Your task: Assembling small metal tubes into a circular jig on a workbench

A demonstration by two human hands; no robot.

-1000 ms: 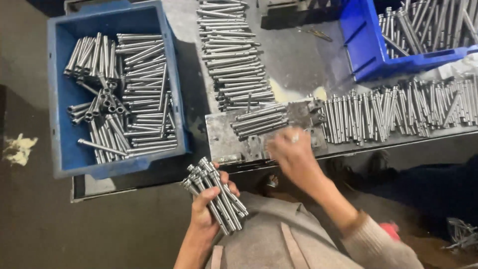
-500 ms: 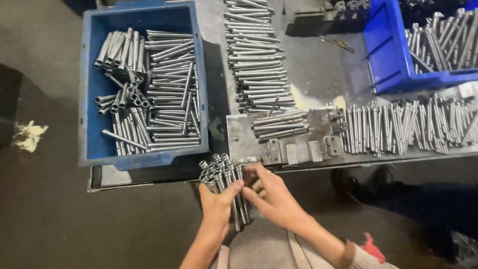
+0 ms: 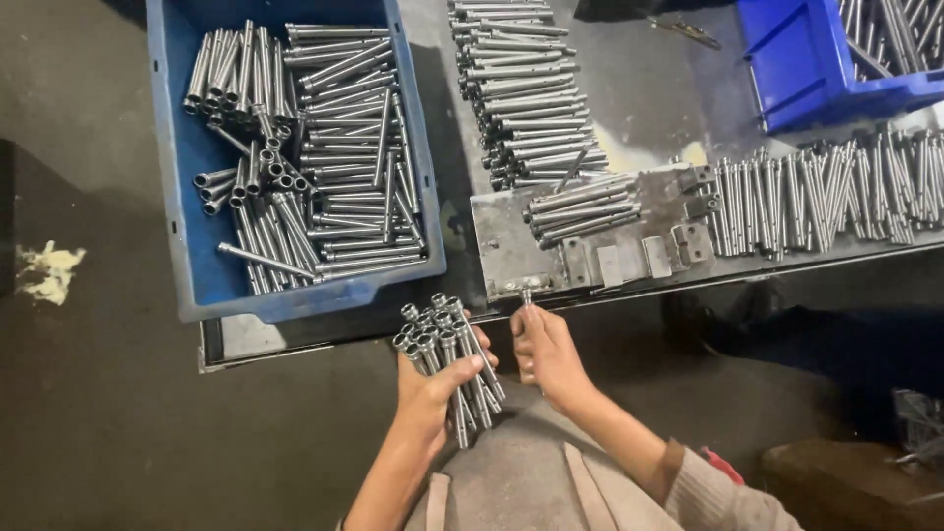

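My left hand (image 3: 433,388) grips a bundle of several slim metal tubes (image 3: 447,349), held upright with their open ends up, just below the front edge of the workbench. My right hand (image 3: 546,349) is closed on a single metal tube (image 3: 525,297) right beside the bundle, its tip near the edge of a grey metal fixture plate (image 3: 511,246). A small stack of tubes (image 3: 582,208) lies on that plate.
A blue bin (image 3: 187,197) holding many tubes sits at the left. A long heap of tubes (image 3: 521,88) lies behind the plate, a row of tubes (image 3: 836,192) to the right, and a second blue bin (image 3: 806,69) at the top right. Dark floor lies below.
My right hand came back from the fixture plate to the bundle and now holds one tube apart from it. The view shifted, so the bench sits further right.
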